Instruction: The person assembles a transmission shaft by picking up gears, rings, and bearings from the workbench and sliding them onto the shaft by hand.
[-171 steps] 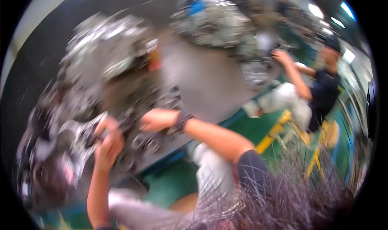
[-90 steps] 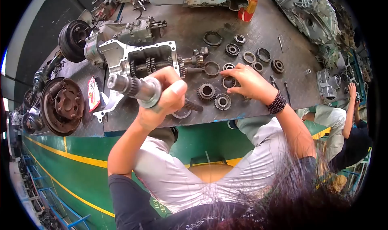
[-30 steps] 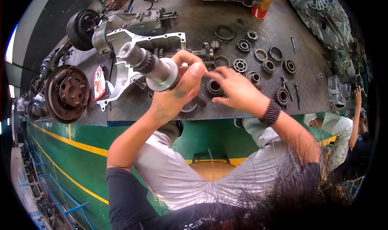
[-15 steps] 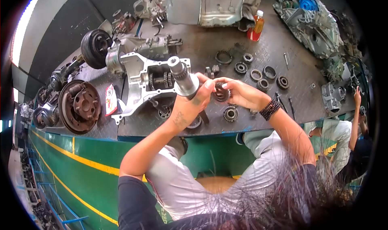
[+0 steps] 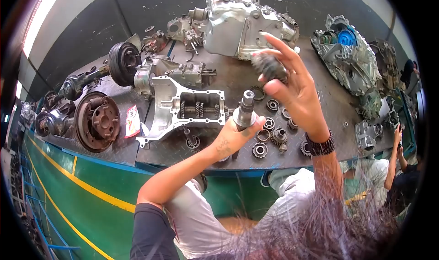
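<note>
My left hand (image 5: pixel 233 140) is wrapped round a steel shaft (image 5: pixel 245 109), whose splined end points up near the open gearbox housing (image 5: pixel 173 122). Raised above the bench, my right hand (image 5: pixel 297 84) grips a dark toothed gear (image 5: pixel 270 68) between thumb and fingers; the gear is slightly blurred. Below it, several loose gears and rings lie on the metal bench, among them a gear (image 5: pixel 259 150) near the front edge and another gear (image 5: pixel 279 135) beside it. A shaft with gears (image 5: pixel 200 109) sits inside the housing.
A rusty brake drum (image 5: pixel 97 121) and a red-and-white packet (image 5: pixel 132 121) lie at the left. Large casings (image 5: pixel 228 29) stand at the back, another casing (image 5: pixel 347 54) at the back right. A co-worker (image 5: pixel 402 182) sits at the far right, hands on parts.
My right hand has moved from beside my left hand up and to the right, carrying the gear away from the shaft. The view has tilted up. My left hand still holds the shaft.
</note>
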`<action>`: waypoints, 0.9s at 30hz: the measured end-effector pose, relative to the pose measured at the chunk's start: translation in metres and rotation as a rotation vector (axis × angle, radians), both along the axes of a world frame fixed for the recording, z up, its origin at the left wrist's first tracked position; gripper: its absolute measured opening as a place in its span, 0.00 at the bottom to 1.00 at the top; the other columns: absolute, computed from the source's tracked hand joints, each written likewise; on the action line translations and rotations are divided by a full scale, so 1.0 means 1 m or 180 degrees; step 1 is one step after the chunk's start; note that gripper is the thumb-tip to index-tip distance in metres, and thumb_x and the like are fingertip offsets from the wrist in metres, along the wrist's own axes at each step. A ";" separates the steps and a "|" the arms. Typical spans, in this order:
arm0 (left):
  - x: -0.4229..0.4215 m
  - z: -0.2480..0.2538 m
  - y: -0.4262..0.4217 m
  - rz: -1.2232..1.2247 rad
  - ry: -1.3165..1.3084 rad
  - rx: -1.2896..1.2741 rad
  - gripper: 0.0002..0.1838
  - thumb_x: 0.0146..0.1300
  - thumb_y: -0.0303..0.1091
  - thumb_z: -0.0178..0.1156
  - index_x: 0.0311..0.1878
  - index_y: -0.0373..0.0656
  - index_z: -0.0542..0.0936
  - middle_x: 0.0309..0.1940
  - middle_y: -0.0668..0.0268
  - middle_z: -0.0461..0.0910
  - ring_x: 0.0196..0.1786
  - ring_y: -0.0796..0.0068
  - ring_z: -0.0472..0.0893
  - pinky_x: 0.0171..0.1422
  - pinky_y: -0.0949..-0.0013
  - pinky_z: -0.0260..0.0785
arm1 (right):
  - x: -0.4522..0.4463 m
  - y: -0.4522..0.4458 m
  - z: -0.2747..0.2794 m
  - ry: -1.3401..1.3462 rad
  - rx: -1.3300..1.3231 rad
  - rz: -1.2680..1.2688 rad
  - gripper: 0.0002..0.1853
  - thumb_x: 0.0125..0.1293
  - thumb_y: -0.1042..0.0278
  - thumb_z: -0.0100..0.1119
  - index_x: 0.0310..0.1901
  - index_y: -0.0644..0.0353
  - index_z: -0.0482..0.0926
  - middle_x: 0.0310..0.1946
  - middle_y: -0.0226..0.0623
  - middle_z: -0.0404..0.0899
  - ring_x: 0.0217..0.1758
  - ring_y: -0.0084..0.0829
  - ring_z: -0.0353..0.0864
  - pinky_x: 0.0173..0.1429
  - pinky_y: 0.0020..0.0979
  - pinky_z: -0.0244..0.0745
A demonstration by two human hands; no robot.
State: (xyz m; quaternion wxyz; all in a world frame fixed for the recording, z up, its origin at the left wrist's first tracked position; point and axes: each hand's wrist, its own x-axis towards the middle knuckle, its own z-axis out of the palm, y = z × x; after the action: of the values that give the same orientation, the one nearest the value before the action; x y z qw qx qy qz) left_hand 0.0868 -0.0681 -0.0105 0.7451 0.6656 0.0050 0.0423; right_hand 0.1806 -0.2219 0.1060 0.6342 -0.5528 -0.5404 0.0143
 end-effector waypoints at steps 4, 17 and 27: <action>-0.009 0.016 0.005 -0.0132 0.0313 -0.0072 0.15 0.74 0.47 0.68 0.48 0.46 0.79 0.32 0.80 0.75 0.34 0.89 0.70 0.38 0.77 0.65 | -0.014 -0.001 0.026 -0.0568 -0.0958 0.0031 0.44 0.61 0.64 0.81 0.78 0.60 0.69 0.62 0.37 0.81 0.64 0.27 0.80 0.72 0.31 0.71; -0.010 0.005 0.011 -0.0232 -0.0401 0.0246 0.19 0.69 0.30 0.67 0.61 0.41 0.78 0.54 0.68 0.81 0.59 0.75 0.80 0.68 0.63 0.73 | -0.007 0.008 0.005 -0.0630 -0.1492 0.0490 0.55 0.53 0.75 0.79 0.82 0.52 0.60 0.60 0.45 0.86 0.64 0.37 0.84 0.71 0.38 0.77; -0.005 -0.001 0.013 -0.0058 -0.0751 0.0600 0.19 0.68 0.30 0.67 0.61 0.40 0.78 0.52 0.67 0.82 0.57 0.74 0.81 0.65 0.65 0.75 | -0.003 0.008 -0.007 -0.0668 -0.1500 0.0564 0.44 0.58 0.70 0.79 0.76 0.63 0.70 0.62 0.44 0.84 0.65 0.31 0.83 0.73 0.37 0.75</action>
State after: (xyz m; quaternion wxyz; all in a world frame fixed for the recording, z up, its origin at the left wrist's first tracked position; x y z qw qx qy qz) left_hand 0.0816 -0.0553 -0.0116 0.6751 0.7230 -0.0927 0.1137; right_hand 0.1771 -0.2143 0.0990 0.4249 -0.6342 -0.6312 0.1377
